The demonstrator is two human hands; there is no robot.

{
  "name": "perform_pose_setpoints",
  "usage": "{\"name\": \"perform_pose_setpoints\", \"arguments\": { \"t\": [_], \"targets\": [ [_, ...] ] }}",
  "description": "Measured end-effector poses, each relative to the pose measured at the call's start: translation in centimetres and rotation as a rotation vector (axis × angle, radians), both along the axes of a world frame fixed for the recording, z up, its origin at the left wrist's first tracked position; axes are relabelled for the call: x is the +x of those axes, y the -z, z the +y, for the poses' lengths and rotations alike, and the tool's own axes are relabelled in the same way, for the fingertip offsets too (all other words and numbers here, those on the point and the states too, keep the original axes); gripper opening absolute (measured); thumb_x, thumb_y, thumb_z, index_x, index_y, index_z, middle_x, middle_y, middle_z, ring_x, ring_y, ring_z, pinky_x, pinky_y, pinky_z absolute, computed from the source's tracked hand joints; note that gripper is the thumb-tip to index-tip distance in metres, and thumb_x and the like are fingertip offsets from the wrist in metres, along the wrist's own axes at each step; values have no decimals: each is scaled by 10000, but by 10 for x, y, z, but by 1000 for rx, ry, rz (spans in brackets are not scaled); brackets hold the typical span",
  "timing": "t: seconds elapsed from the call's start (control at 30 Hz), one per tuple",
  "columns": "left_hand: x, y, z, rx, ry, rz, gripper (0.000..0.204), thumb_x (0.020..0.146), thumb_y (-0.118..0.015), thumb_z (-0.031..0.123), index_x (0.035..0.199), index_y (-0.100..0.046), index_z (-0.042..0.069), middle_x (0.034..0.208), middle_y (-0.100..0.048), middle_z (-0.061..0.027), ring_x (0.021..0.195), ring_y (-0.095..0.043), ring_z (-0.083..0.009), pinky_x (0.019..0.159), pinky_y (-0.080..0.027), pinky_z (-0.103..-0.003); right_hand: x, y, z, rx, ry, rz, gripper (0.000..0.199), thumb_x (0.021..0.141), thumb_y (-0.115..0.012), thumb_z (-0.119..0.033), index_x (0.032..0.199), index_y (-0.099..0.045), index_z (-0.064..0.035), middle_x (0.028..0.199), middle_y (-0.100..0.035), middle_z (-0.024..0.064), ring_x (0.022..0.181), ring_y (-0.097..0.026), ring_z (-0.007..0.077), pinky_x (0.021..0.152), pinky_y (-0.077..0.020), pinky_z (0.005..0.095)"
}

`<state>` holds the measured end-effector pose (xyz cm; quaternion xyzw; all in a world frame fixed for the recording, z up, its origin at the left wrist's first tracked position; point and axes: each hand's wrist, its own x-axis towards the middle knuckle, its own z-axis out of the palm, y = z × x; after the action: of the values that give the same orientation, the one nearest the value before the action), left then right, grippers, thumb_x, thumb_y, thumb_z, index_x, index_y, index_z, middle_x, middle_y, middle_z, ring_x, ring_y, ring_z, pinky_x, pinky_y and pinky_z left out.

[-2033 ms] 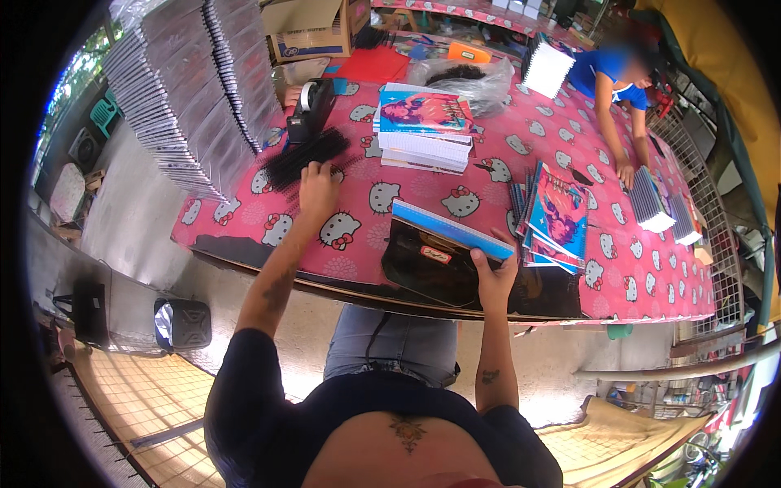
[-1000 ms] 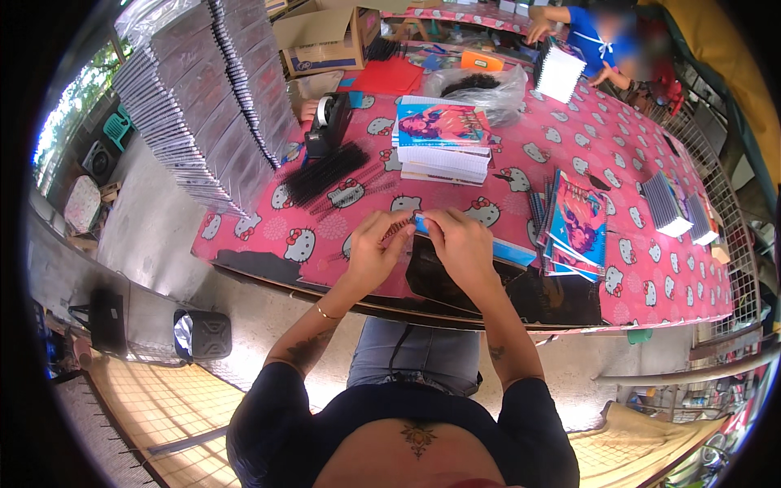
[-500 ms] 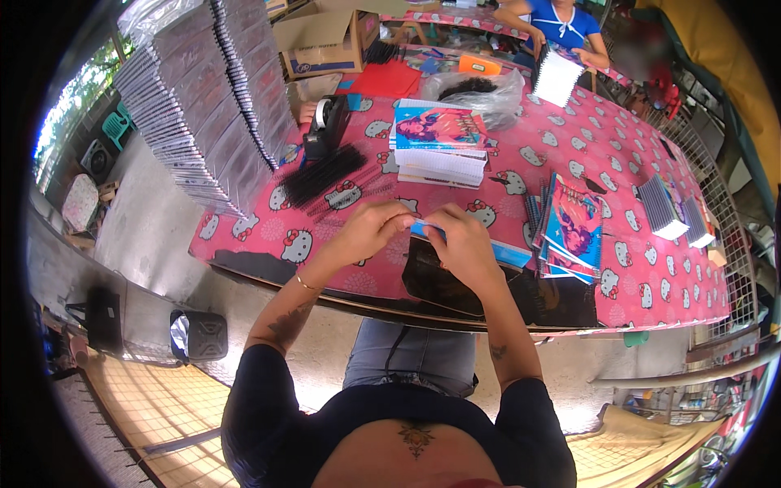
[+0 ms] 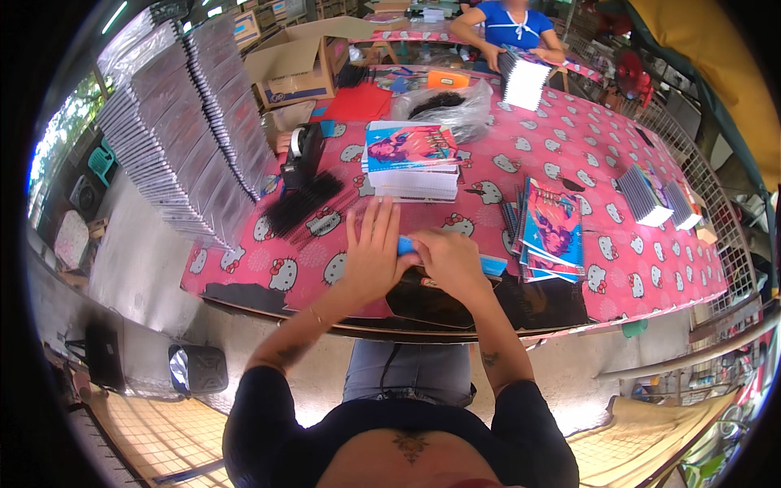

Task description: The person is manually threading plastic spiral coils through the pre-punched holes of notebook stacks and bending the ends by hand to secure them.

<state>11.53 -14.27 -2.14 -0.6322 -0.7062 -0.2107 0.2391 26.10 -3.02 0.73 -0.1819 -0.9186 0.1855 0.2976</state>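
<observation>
Blue and thin, the notebook (image 4: 491, 264) lies flat at the near edge of the pink table (image 4: 651, 268), mostly hidden under both hands. The left hand (image 4: 370, 252) presses down on it with fingers spread, probably to steady it. The right hand (image 4: 450, 259) is curled over its left end, pinching it. Far of the hands sits a stack of notebooks (image 4: 411, 161); to the right, a fanned pile (image 4: 551, 234).
</observation>
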Motion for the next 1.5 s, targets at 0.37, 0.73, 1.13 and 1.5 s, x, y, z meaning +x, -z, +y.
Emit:
{"name": "perform_pose_setpoints", "arguments": {
  "t": [0.37,0.73,1.13,1.5],
  "targets": [
    [25,51,-29,-144,54,-76,926,886,-599,558,1521,-324,-59,1599,-293,-272,1492,-268,-440,1151,-101,-710,44,-2,-2,118,28,-43,207,913,-648,-193,1107,-696,-138,909,-715,103,753,-692,350,671,-537,478],
    [17,-17,8,55,-89,182,887,834,-683,527,1467,-405,-30,1551,-376,-241,1456,-335,-406,1135,-250,-653,60,-1,6,85,16,-114,258,903,-665,-202,1155,-696,-156,930,-737,111,776,-700,342,675,-533,471],
    [49,5,-29,-443,296,101,855,907,-640,475,1504,-339,-59,1580,-311,-269,1491,-273,-409,1176,-241,-596,61,-8,8,69,24,-173,294,897,-672,-212,1182,-668,-142,843,-721,148,763,-695,365,656,-522,503],
    [55,-25,9,-170,14,108,811,949,-564,511,1502,-367,-49,1565,-353,-259,1483,-301,-398,1179,-223,-584,65,-10,0,-8,122,-268,565,848,-732,-245,1373,-536,-172,925,-706,192,849,-679,396,728,-530,494]
  ]
}}
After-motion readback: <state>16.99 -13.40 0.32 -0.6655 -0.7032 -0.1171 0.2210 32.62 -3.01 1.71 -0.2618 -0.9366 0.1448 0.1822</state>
